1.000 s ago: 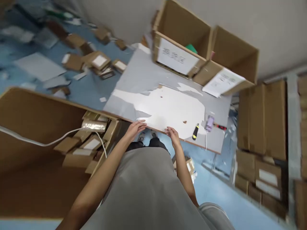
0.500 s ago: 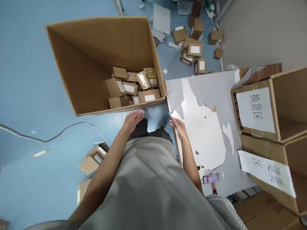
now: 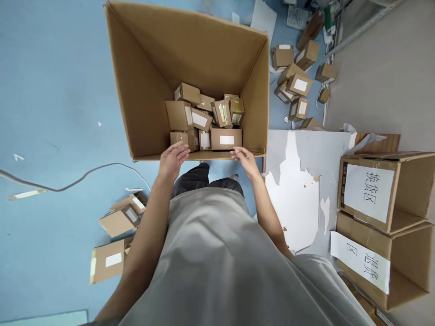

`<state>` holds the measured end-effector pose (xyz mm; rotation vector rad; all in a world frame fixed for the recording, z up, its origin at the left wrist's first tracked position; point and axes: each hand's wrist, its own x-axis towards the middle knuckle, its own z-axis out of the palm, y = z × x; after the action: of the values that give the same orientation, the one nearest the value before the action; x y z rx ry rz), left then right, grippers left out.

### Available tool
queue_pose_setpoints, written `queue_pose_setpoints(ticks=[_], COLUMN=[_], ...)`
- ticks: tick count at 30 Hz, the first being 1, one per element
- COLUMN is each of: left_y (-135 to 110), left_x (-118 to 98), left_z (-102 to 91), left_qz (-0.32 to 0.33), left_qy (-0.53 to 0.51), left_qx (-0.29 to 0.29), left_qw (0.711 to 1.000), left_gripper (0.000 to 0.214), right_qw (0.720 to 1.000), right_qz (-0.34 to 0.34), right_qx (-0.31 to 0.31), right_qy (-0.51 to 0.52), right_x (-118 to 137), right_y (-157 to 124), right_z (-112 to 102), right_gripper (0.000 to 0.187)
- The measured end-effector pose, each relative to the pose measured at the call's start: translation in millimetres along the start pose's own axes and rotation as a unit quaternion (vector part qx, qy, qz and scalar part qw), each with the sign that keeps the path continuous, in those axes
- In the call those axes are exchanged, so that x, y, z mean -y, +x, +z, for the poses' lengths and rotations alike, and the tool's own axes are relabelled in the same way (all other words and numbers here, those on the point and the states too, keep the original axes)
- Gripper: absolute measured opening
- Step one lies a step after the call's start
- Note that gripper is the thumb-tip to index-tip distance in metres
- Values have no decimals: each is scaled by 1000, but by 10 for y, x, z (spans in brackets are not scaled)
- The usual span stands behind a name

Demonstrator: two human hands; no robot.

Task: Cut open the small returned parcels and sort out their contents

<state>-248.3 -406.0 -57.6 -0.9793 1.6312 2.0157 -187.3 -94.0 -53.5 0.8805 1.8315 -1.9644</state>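
- Possibly the near rim [image 3: 210, 156] would snag the fingers or wrists if they dipped without enough lift, as it lies right by both sets of fingertips.
- Boxes [image 3: 201, 119] beyond the fingers lean on one another at odd angles, so drawing out 1 could make its neighbours slide or tumble.
- Shiny tape on the taped box [image 3: 237, 111], past the right fingertips, could make for a slippery grip.
- Left hand [image 3: 171, 160]: fingers loosely bent, slightly parted, nothing seen in them; the small box [image 3: 177, 136] is just beyond the tips.
- Right hand [image 3: 247, 163]: fingers half curled, thumb partly hidden, no load visible; the wide box [image 3: 226, 132] lies just past the tips, towards the left fingers.
- Whether either hand touches the carton [image 3: 200, 34], I cannot tell.
- To the right of the right fingers stands the table [image 3: 295, 203]; left of the left fingers runs a cable [image 3: 84, 172].
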Motion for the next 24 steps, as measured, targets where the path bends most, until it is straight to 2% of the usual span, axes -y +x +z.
queue_pose_setpoints(ticks=[3, 6, 9, 12, 15, 18, 21, 24], left_y=[352, 702, 1000, 1208, 1377, 1622, 2020, 2537], left_x=[-217, -350, -363, -250, -15, 342, 793, 1295], left_z=[-201, -294, -231, -46, 193, 432, 642, 803], left_qz=[-2, -24, -50, -90, -135, -171, -195, -203], left_qy=[9, 12, 24, 47, 93, 222, 345, 399], left_qx=[-22, -42, -54, -39, -5, 30, 45, 54], left_qw=[1000, 999, 997, 994, 986, 959, 917, 893], left_gripper=[31, 27, 25, 26, 28, 29, 31, 41], right_qw=[999, 998, 995, 990, 979, 940, 893, 869], right_qz=[32, 59, 82, 107, 122, 171, 241, 286], right_qx=[3, -1, 5, 11, 5, -16, -41, -71], right_qy=[-20, -34, -50, -87, -164, -296, -378, -399], right_x=[58, 70, 42, -25, -130, -296, -561, -953], right_y=[238, 470, 686, 924, 1248, 1679, 2168, 2655], right_z=[409, 746, 976, 1065, 984, 731, 375, 37], right_gripper=[33, 26, 19, 15, 17, 26, 39, 50])
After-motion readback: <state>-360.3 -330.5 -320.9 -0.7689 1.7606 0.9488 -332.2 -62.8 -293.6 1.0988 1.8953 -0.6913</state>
